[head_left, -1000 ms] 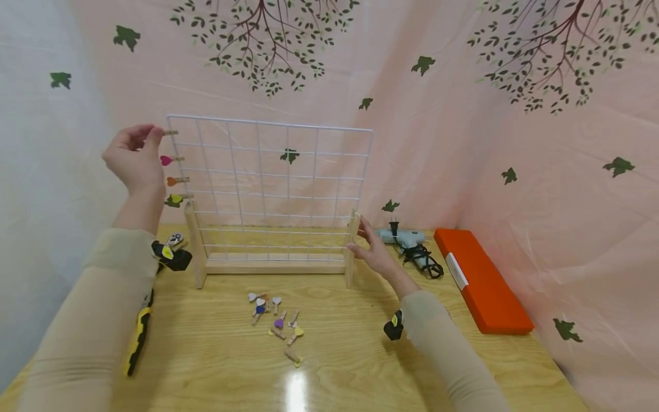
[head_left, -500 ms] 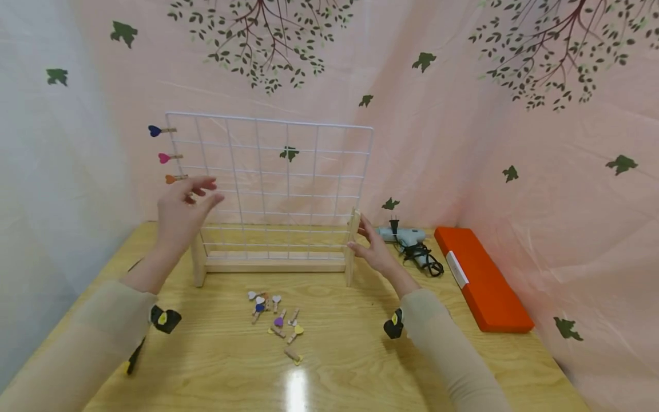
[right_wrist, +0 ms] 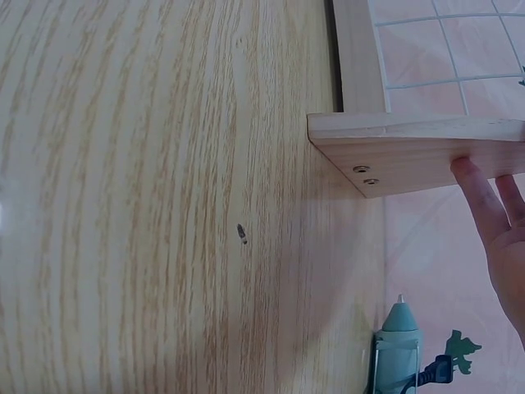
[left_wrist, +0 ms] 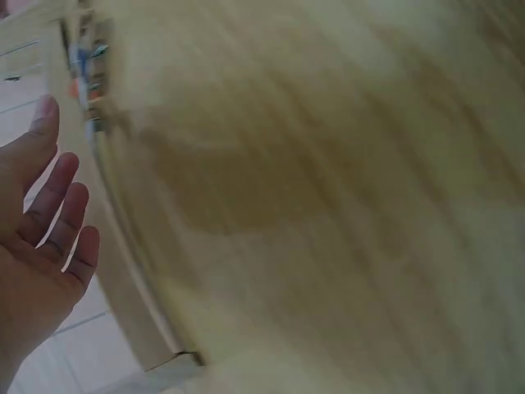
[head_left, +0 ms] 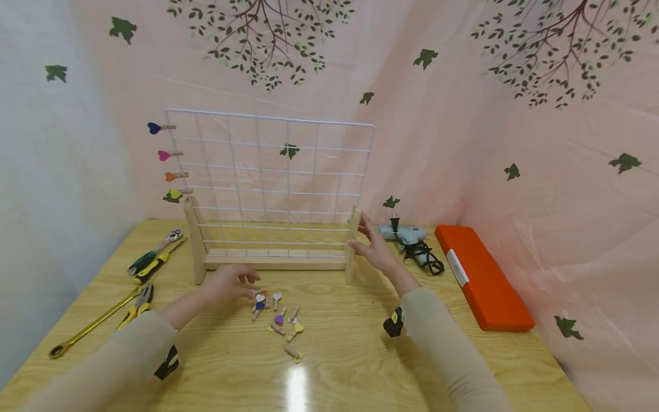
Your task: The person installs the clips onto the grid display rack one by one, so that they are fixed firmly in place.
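In the head view a white wire grid (head_left: 273,166) stands upright between wooden posts. Heart clothespins clip to its left edge: a dark blue one (head_left: 154,128), a pink one (head_left: 164,155), an orange one (head_left: 170,177) and a yellow one (head_left: 175,194). My left hand (head_left: 229,284) is low over the table, its fingers loosely bent at the left side of a loose clothespin pile (head_left: 278,321). In the left wrist view that hand (left_wrist: 45,213) looks bare of any object. My right hand (head_left: 378,252) rests against the right post (head_left: 352,249), thumb touching its outer face.
At the left lie a ratchet (head_left: 154,252), a yellow-handled screwdriver (head_left: 154,268), pliers (head_left: 138,304) and a golden wrench (head_left: 95,324). A teal glue gun (head_left: 407,236) with a black cord and an orange box (head_left: 481,280) lie at the right.
My left hand has let go of the dark blue clothespin at the grid's top left corner and come down to the loose clothespins. The right hand stays at the post.
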### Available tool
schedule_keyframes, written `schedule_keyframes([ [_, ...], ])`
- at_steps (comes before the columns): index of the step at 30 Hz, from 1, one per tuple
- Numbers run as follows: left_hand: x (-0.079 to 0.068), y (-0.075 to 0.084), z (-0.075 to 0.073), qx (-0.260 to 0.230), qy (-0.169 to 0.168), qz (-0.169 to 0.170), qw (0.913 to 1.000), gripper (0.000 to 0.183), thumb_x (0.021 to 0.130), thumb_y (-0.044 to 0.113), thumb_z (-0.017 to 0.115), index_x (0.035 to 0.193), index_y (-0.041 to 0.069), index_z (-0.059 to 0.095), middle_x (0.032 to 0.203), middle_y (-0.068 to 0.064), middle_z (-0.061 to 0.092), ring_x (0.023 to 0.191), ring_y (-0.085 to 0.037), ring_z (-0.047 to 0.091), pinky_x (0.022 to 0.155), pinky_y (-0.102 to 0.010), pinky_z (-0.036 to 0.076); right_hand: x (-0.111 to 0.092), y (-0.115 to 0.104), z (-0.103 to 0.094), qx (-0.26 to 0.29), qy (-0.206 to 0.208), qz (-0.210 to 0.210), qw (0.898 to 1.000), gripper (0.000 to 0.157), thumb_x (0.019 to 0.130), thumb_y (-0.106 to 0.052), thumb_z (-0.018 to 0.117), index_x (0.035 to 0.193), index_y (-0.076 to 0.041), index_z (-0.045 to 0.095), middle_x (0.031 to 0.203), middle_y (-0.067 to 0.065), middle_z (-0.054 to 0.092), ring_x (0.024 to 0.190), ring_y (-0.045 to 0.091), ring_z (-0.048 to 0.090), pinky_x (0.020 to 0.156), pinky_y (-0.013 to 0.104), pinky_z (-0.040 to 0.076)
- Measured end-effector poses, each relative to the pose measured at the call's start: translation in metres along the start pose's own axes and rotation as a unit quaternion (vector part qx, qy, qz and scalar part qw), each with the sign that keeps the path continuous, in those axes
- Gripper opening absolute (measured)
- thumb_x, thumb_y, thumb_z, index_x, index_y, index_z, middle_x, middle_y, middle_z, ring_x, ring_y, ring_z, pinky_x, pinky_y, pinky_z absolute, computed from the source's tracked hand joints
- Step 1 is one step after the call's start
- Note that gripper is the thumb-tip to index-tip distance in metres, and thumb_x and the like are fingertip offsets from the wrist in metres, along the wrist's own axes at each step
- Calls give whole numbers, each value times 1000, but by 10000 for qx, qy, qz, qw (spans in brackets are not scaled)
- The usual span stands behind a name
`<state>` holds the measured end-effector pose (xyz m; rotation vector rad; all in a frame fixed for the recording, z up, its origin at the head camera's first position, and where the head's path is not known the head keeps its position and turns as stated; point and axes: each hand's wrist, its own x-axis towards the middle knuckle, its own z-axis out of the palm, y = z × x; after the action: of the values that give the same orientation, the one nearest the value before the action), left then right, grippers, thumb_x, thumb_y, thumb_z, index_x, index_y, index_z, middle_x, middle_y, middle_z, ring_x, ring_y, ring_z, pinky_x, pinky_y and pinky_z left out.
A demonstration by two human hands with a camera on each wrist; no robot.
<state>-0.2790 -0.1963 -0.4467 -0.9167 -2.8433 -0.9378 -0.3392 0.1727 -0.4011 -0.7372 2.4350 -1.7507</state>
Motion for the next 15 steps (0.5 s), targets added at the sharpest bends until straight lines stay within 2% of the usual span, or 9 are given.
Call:
schedule_keyframes([
  [4,-3,-7,11,23,-237,-78,9997,26,71,19,73,92,7,64,84,1,63,74,-10,56,65,-24,47,3,10,-1,71,-11,-59,10000,75,88,-9,54,144,-23,6,141,15,22,131,34,22,78,45,49],
  [10,-5,-7,12,185,-313,-26,9993,18,73,19,72,86,8,67,81,3,62,73,-6,55,63,-21,46,9,27,-2,-11,69,-136,9999,75,87,-15,56,142,-33,8,140,11,26,130,30,26,76,41,51],
  [12,-4,-6,10,177,-355,-24,9992,17,73,18,71,86,8,66,81,3,62,73,-6,55,63,-21,46,9,28,-2,1,78,-135,9999,76,86,-17,57,142,-34,8,140,10,26,130,29,25,76,41,50],
  [15,-3,-2,6,137,-333,-94,9993,14,73,16,71,84,8,66,79,2,63,72,-7,56,62,-22,46,6,16,-2,58,49,-66,9999,76,87,-13,56,143,-29,7,140,12,25,130,31,24,78,44,49],
])
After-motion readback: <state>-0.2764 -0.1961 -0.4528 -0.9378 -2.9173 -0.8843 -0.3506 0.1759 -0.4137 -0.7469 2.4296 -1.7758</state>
